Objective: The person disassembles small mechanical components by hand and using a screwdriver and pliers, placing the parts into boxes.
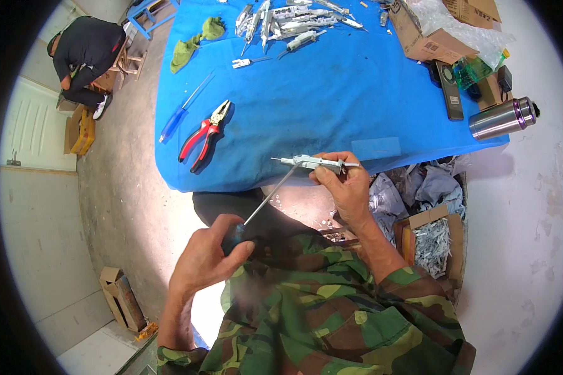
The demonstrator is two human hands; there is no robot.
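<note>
My left hand [207,253] is closed around the dark handle of a screwdriver [270,197]. Its long thin shaft slants up and to the right, and its tip meets a small grey metal part [314,163]. My right hand [344,184] pinches that metal part by its right end and holds it level just over the near edge of the blue table [331,106]. Both forearms wear camouflage sleeves.
Red-handled pliers [205,134] and a blue-handled screwdriver [181,111] lie at the table's left. Several grey metal parts [291,22] are piled at the far edge, beside a green cloth [195,42]. Cardboard boxes [428,40], a steel flask [502,117] and a box of scrap [433,240] are at the right. A person [84,53] crouches far left.
</note>
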